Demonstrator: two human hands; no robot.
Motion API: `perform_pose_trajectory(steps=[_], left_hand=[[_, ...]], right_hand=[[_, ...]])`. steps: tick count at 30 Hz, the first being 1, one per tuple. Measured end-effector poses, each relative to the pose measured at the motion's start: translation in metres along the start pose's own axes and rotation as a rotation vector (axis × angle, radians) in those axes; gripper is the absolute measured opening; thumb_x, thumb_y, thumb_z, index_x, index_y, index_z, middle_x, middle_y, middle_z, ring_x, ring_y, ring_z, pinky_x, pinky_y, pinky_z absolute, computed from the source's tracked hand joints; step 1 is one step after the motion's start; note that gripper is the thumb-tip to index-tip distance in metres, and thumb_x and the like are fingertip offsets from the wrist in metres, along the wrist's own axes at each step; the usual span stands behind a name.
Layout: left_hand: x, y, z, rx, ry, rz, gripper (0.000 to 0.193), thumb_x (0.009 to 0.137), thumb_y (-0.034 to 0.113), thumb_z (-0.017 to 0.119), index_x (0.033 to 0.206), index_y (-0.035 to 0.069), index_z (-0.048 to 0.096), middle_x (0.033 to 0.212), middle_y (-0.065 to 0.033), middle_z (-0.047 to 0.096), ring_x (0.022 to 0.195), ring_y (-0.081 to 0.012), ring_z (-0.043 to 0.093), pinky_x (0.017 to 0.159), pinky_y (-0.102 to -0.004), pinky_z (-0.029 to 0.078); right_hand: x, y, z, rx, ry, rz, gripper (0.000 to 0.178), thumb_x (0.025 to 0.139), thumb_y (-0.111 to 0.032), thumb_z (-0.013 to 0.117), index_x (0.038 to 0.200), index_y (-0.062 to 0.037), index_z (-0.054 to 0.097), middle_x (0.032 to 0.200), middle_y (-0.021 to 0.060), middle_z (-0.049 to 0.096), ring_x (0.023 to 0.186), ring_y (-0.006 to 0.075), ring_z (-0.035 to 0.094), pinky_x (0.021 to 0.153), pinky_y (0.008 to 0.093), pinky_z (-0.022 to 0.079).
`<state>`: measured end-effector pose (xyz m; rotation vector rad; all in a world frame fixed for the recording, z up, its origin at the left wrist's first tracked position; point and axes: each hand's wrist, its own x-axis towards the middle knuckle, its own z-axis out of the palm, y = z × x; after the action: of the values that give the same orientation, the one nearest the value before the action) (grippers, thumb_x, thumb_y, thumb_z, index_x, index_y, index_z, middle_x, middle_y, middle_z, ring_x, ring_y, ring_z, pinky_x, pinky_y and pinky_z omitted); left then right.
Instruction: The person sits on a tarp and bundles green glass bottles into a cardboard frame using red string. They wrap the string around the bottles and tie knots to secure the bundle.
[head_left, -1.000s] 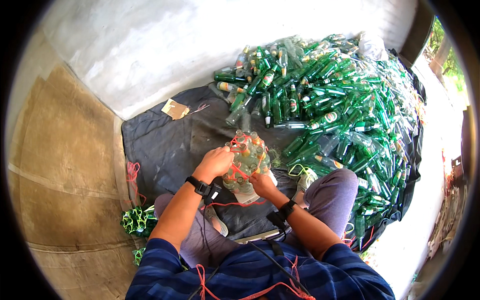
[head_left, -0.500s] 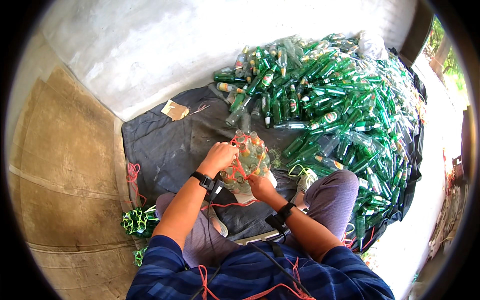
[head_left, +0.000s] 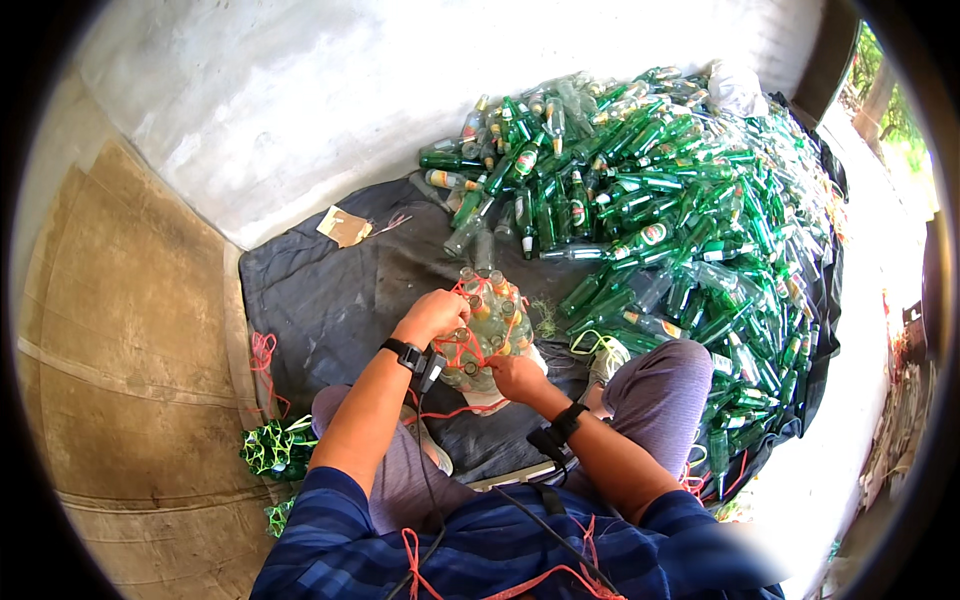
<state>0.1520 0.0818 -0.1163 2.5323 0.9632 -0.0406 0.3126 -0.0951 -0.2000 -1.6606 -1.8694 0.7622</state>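
Between my feet stands a round bundle of clear glass bottles (head_left: 512, 335), upright and packed together, with red twine (head_left: 462, 350) looped about their necks. My left hand (head_left: 437, 312) is at the bundle's left side, its fingers closed by the bottle tops on the twine. At the near right side my right hand (head_left: 518, 377) pinches the same twine, which stretches across the nearer necks. A loose red tail (head_left: 455, 411) trails below the bundle. My fingertips are partly hidden against the glass and twine.
A large heap of green and clear bottles (head_left: 640, 200) covers the right and back of a dark sheet (head_left: 340, 290). Cardboard (head_left: 344, 227) lies near the white wall (head_left: 270, 110). Tied green bottles (head_left: 275, 448) and red twine (head_left: 262, 360) are at the left.
The view has shifted slightly. The red twine has moved from a line down the bundle's middle to a spread across the nearer left necks. Both hands stay close to where they were.
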Motion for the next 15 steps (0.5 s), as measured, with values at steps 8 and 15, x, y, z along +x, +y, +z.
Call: perform_pose_trajectory(steps=[8,15], left_hand=[[-0.04,0.016,0.001,0.054,0.331,0.104,0.007,0.079,0.009,0.066,0.085,0.007,0.069,0.093,-0.0119,0.067,0.089,-0.0339,0.065,0.078,-0.0462,0.052],[-0.103,0.063,0.035,0.027,0.408,-0.387,0.027,0.08,0.014,0.067,0.105,0.009,0.058,0.108,-0.0163,0.059,0.097,-0.039,0.063,0.083,-0.0481,0.054]], right_hand=[[-0.002,-0.001,-0.009,-0.018,-0.022,-0.035,0.027,0.093,-0.018,0.045,0.102,-0.0136,0.07,0.089,0.02,0.071,0.08,0.042,0.067,0.073,0.0525,0.053],[-0.006,-0.005,-0.01,-0.059,-0.04,0.031,0.024,0.096,-0.022,0.045,0.097,-0.0096,0.065,0.085,0.0217,0.069,0.079,0.0445,0.066,0.07,0.0554,0.051]])
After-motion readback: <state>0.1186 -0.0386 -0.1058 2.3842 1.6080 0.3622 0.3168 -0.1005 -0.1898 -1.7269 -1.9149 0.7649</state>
